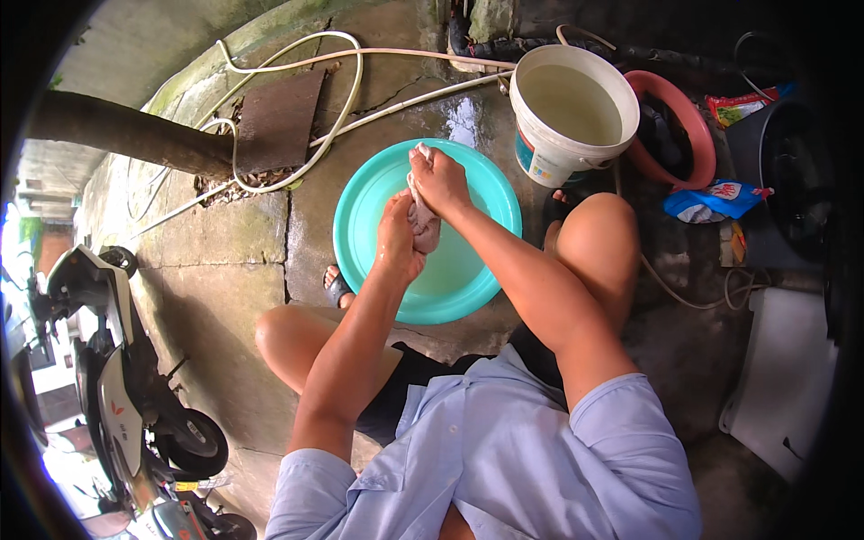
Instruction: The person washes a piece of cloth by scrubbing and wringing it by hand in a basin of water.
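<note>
A wet, pale pink cloth (424,226) is bunched between my two hands above a turquoise plastic basin (351,202). My left hand (397,236) grips its lower part, with the fingers wrapped around it from the left. Higher up and to the right, my right hand (440,181) closes on the twisted upper part, and a short end sticks out above the thumb. Cloudy water (462,263) covers the bottom of the basin, which stands on the concrete between my feet. My palms and part of the cloth are hidden by my fingers.
A white bucket (516,108) of water stands behind the basin to the right. Beside it are a red-pink basin (705,148) with dark contents, a blue packet (719,200) and a dark tub (749,148). A hose (358,81) loops near a tree trunk (135,135); scooters (121,405) stand left.
</note>
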`<state>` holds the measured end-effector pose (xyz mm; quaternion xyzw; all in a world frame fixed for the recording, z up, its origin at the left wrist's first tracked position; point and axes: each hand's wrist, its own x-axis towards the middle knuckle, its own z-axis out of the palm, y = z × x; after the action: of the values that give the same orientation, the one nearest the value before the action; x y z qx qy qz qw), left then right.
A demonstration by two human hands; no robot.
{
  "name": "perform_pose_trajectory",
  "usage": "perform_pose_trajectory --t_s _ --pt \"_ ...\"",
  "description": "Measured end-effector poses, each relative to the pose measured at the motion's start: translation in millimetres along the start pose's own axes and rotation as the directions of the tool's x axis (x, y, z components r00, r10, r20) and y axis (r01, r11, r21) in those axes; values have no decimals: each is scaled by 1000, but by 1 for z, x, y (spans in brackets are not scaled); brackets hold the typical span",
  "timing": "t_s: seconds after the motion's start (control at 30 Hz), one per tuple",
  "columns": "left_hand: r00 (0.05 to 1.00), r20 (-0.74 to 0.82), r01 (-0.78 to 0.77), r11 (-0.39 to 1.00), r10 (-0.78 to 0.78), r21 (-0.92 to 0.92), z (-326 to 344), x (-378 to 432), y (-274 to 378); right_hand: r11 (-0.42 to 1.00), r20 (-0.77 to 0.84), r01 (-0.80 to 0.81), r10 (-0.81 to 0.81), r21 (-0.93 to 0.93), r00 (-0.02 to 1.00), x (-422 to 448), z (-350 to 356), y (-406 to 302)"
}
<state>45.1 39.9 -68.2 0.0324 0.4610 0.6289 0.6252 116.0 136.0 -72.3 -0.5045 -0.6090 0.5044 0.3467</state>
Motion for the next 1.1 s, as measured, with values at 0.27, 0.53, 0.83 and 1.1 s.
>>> perform_pose_trajectory --t_s 0.27,0.53,0.83,1.1 --pt "944 282 176 984 -173 14 -1 -23 57 915 495 401 -327 -49 805 19 -13 -27" --pt "987 142 -61 994 74 -96 -2 7 45 998 128 -65 66 -13 990 11 -23 -14" --pt "965 175 -214 974 197 80 -15 9 22 577 3 752 -793 -318 610 -74 13 -41" --pt "913 388 -40 976 123 -216 -56 43 21 840 78 507 -502 -193 861 -76 29 -33"
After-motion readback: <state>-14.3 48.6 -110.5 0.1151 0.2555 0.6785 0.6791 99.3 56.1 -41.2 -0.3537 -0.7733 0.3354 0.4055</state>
